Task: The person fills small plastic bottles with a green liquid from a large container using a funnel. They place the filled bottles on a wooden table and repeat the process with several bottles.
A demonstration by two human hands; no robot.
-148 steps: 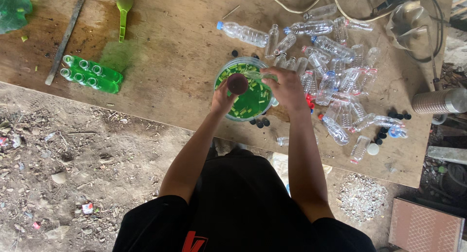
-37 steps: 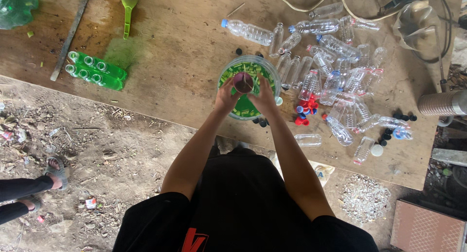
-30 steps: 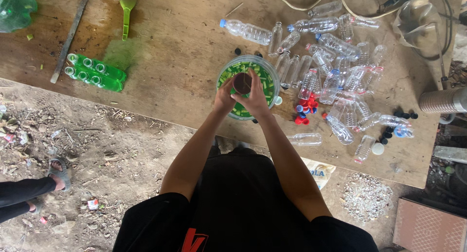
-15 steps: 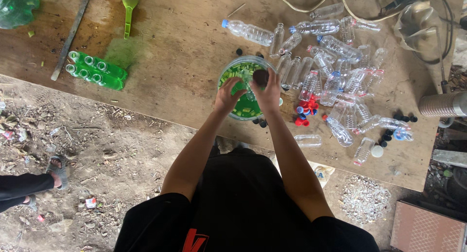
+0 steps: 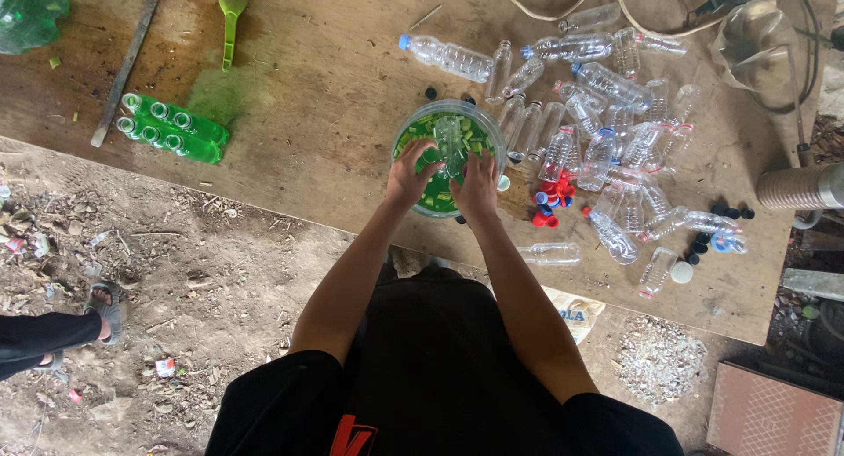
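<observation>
Now, at frame centre, both hands are clasping a clear plastic bottle (image 5: 451, 146) over the green bowl (image 5: 492, 131): left hand (image 5: 411, 171) and right hand (image 5: 477, 182) are pressing its sides.

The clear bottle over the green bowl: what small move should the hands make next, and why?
Probably lower the clear bottle a little deeper into the bowl, so the green liquid can enter it. Both the left hand and the right hand hold it lying over the liquid, and it looks unfilled, unlike the green filled bottles on the left.
</observation>
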